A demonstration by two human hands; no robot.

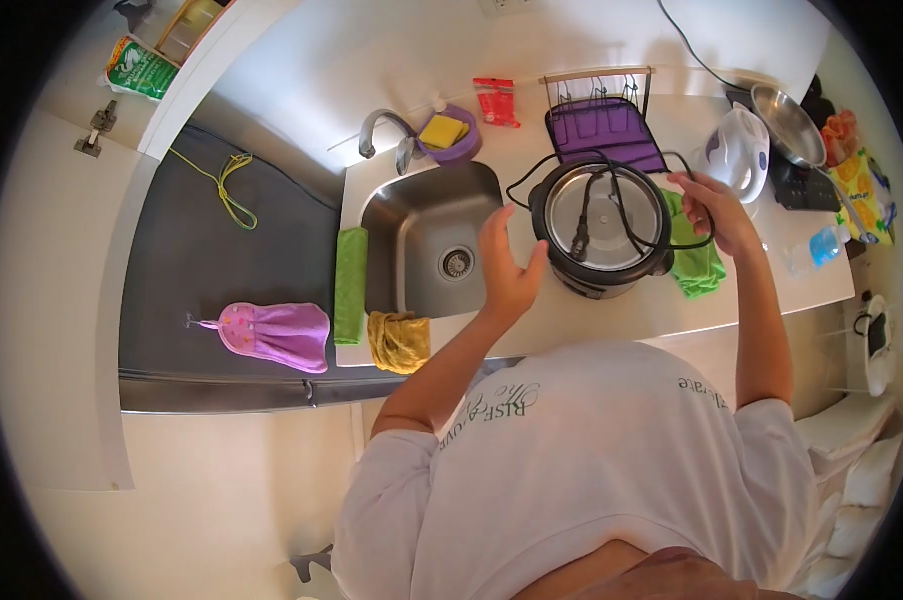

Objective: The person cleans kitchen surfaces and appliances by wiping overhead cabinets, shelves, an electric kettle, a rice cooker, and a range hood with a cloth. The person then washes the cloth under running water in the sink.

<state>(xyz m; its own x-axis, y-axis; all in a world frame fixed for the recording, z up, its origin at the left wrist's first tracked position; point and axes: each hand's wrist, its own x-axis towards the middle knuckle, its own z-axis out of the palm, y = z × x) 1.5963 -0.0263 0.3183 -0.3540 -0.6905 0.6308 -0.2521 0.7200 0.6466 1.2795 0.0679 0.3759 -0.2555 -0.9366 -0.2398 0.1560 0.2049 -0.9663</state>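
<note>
Left of the electric cooker (596,283), my left hand (512,270) could pass over the sink (383,265); in front of it, the countertop (571,322) leaves room. A purple rack (596,128) blocks me behind it, an electric kettle (737,155) behind-right, a looped power cord (580,238) on top.

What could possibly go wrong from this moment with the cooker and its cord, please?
First, the plug end lies on the lid and might slide off if the right hand pulls the black cord. Second, the sink is beside the cooker, so slack cord could perhaps drop in. Third, the loop near the green cloth may snag it.
</note>
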